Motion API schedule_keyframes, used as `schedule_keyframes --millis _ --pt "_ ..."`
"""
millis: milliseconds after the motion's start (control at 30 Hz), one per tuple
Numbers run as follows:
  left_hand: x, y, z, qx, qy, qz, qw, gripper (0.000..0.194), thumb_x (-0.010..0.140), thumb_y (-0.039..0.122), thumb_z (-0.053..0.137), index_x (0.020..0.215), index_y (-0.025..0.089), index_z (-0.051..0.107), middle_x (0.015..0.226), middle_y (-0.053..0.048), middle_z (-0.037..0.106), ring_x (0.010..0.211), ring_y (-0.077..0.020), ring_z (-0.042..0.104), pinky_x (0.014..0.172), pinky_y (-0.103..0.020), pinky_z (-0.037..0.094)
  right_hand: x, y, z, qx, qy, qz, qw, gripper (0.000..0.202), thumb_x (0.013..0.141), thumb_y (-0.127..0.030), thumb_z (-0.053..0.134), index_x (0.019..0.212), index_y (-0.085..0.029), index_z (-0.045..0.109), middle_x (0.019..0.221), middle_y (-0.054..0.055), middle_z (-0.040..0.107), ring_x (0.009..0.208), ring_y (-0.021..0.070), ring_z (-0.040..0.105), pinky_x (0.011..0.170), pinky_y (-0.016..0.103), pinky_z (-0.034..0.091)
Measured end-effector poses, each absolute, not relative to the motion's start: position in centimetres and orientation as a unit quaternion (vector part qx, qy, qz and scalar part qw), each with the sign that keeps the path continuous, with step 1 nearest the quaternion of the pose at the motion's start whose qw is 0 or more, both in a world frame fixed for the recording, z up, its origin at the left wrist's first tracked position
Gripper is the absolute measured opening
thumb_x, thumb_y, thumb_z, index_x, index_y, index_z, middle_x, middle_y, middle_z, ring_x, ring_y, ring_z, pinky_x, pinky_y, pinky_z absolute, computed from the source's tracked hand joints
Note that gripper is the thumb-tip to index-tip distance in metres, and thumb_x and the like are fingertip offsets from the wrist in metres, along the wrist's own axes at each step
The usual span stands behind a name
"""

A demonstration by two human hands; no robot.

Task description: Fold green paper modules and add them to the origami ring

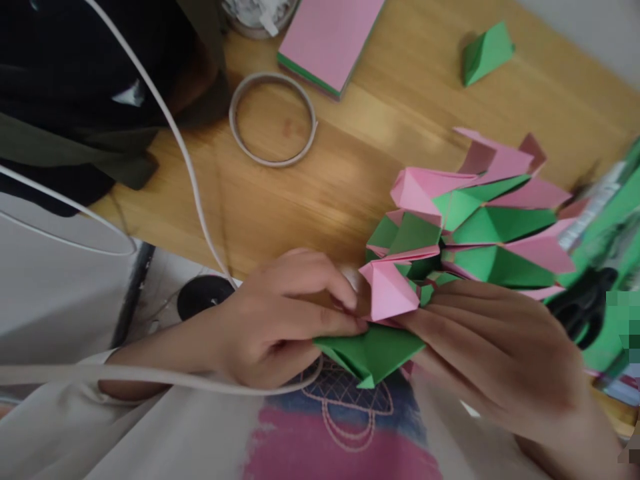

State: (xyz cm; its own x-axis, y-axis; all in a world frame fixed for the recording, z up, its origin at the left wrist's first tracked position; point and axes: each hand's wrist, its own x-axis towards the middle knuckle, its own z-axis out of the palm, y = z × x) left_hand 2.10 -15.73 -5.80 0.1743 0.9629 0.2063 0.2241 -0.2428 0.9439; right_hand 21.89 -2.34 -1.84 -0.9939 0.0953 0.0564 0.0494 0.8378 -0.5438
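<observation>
A modular origami piece (495,227) of folded pink and green paper units rests at the table's near edge, right of the middle. My right hand (500,353) is closed on its near side, thumb and fingers pinching the folded units. My left hand (295,313) pinches the edge of a green folded unit (373,350) at the near end of the piece. Just above that green unit a pink folded unit (393,290) sticks out. The fingertips of my right hand are partly hidden behind the paper.
A loose green folded unit (487,53) lies at the back right. Further left are a stack of pink and green paper (330,40) and a tape roll (273,120). Black scissors (583,307) lie on the right. A white cable (165,113) hangs on the left.
</observation>
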Motion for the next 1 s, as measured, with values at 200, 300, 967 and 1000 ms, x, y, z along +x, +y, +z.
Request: schedule_keyframes --millis 200,300,967,1000 --pt "2.6 -16.1 -5.5 0.629 0.501 0.435 0.406 0.038 0.075 -0.001 0.052 0.106 0.016 0.066 0.104 -0.012 0.066 0.098 -0.0216 0.064 0.087 -0.037 0.054 22.0 -2.4 -2.0 -0.053 -0.956 0.285 0.042 0.024 0.091 -0.008 0.049 0.073 -0.014 0.063 0.063 0.005 0.069 0.049 0.0148 0.057 0.052 0.034 0.039" --pt "3.1 -16.4 -5.4 0.6 0.515 0.443 0.423 0.045 0.072 -0.006 0.05 0.11 0.013 0.065 0.108 -0.011 0.064 0.102 -0.019 0.063 0.089 -0.03 0.054 22.2 -2.4 -2.1 -0.062 -0.957 0.279 0.051 0.017 0.093 -0.009 0.05 0.084 -0.013 0.065 0.062 0.003 0.068 0.049 0.0137 0.056 0.052 0.033 0.038" --pt "4.5 -15.9 -5.6 0.565 0.585 0.431 0.391 0.031 0.08 0.001 0.05 0.103 0.017 0.063 0.106 -0.006 0.069 0.1 -0.0152 0.065 0.088 -0.028 0.053 22.3 -2.0 -2.6 -0.118 -0.942 0.31 0.057 0.014 0.092 -0.012 0.054 0.093 -0.015 0.068 0.068 0.001 0.072 0.057 0.0123 0.064 0.056 0.028 0.045" --pt "4.5 -15.9 -5.9 0.562 0.589 0.438 0.381 0.027 0.081 0.003 0.051 0.101 0.017 0.063 0.103 -0.005 0.07 0.097 -0.0151 0.066 0.086 -0.028 0.054 22.3 -2.0 -2.5 -0.119 -0.94 0.315 0.055 0.014 0.092 -0.012 0.054 0.093 -0.015 0.068 0.069 0.001 0.072 0.058 0.0121 0.064 0.056 0.027 0.045"
